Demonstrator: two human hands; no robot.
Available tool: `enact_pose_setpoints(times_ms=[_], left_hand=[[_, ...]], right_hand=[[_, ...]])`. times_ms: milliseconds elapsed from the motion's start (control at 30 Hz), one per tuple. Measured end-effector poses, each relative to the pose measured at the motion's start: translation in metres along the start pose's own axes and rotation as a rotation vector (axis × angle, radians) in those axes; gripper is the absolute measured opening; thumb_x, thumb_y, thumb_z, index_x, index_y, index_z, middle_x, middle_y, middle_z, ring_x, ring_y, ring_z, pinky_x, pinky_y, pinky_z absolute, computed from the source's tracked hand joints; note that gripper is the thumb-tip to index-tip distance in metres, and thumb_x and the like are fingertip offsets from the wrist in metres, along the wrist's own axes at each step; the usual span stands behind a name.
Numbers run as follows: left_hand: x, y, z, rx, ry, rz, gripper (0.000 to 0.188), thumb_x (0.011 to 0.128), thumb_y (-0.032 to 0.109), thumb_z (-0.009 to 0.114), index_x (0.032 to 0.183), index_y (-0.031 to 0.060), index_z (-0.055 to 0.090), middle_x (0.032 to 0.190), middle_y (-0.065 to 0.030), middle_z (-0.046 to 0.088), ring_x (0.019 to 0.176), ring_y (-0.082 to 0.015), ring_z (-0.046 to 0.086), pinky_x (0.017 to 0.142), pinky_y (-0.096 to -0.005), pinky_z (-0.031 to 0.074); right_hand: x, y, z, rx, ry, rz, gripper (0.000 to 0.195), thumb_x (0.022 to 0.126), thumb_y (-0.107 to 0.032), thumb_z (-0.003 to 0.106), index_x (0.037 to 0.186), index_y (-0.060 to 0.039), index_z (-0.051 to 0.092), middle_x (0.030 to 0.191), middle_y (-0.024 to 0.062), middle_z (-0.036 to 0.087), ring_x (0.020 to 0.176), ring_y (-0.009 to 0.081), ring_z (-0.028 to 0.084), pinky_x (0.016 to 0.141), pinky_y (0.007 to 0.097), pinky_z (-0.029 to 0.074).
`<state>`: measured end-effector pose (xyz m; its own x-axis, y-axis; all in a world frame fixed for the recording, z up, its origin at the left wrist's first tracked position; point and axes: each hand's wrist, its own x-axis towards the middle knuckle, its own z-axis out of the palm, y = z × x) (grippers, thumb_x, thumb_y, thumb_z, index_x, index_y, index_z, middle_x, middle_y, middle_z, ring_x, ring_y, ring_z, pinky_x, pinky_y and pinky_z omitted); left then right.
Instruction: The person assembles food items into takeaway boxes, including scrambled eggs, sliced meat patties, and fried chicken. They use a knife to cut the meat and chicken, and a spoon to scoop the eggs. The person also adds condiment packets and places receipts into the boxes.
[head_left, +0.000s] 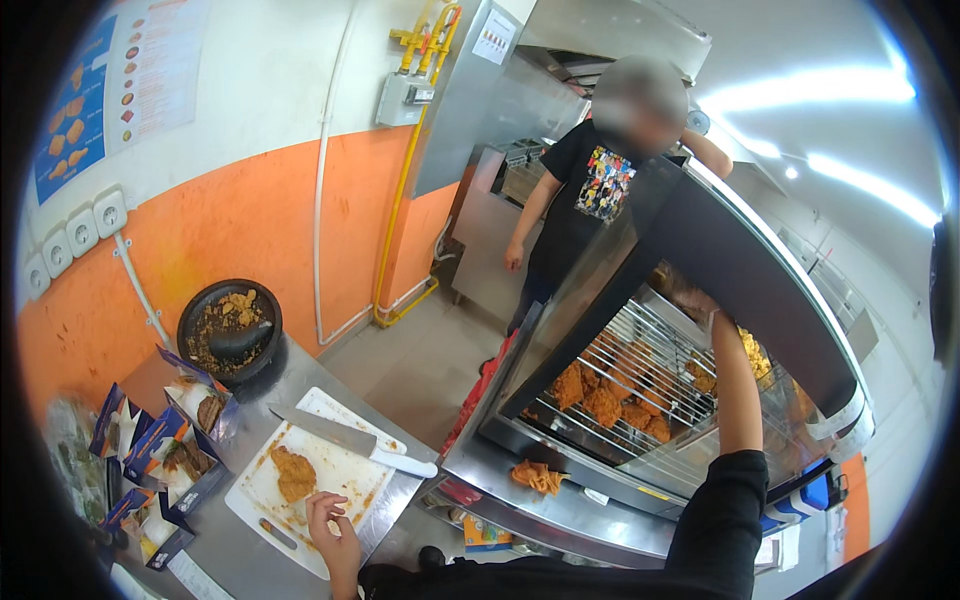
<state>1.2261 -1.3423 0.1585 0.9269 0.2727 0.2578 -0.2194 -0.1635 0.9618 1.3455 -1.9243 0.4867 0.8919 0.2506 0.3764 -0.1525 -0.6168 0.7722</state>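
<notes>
My left hand (334, 529) hovers at the near edge of a white plastic cutting board (259, 491), fingers loosely curled and apart, nothing held. Close to its fingertips, a piece of breaded fried chicken (293, 474) lies on the crumb-smeared board. A chef's knife (352, 441) with a white handle rests across the board's far side. My right hand (681, 291) reaches inside a heated display cabinet (776, 262), above a wire rack (660, 367). Shadow and the cabinet obscure its fingers, so any grip is hidden. Several pieces of fried chicken (602, 405) show beneath the rack's bars.
On the steel table stand a dark mortar (275, 319) with a pestle and crumbs, and several open food boxes (196, 487) holding rice and meat. An orange cloth (538, 477) lies on the cabinet's ledge. Behind the cabinet stands a person (562, 172) in a black T-shirt.
</notes>
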Motion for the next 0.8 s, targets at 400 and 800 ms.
enact_pose_setpoints(times_ms=[400, 800], left_hand=[[-0.008, 0.009, -0.003, 0.010, 0.051, 0.016, 0.029, 0.071, -0.013, 0.041, 0.089, 0.0016, 0.059, 0.099, -0.0112, 0.054, 0.079, -0.0162, 0.052, 0.070, -0.0255, 0.043], [-0.010, 0.026, -0.018, 0.094, 0.046, 0.027, 0.029, 0.073, -0.012, 0.042, 0.090, 0.0014, 0.061, 0.100, -0.0118, 0.055, 0.087, -0.0175, 0.053, 0.073, -0.0267, 0.043]], right_hand=[[-0.067, -0.018, -0.017, 0.345, 0.095, 0.525, 0.030, 0.092, -0.017, 0.050, 0.110, 0.0057, 0.059, 0.105, 0.0223, 0.064, 0.098, 0.0362, 0.062, 0.087, 0.0416, 0.049], [-0.078, -0.104, -0.060, 0.139, 1.154, 0.833, 0.028, 0.095, -0.019, 0.047, 0.110, 0.0022, 0.057, 0.104, 0.0174, 0.063, 0.096, 0.0298, 0.061, 0.083, 0.0425, 0.050]])
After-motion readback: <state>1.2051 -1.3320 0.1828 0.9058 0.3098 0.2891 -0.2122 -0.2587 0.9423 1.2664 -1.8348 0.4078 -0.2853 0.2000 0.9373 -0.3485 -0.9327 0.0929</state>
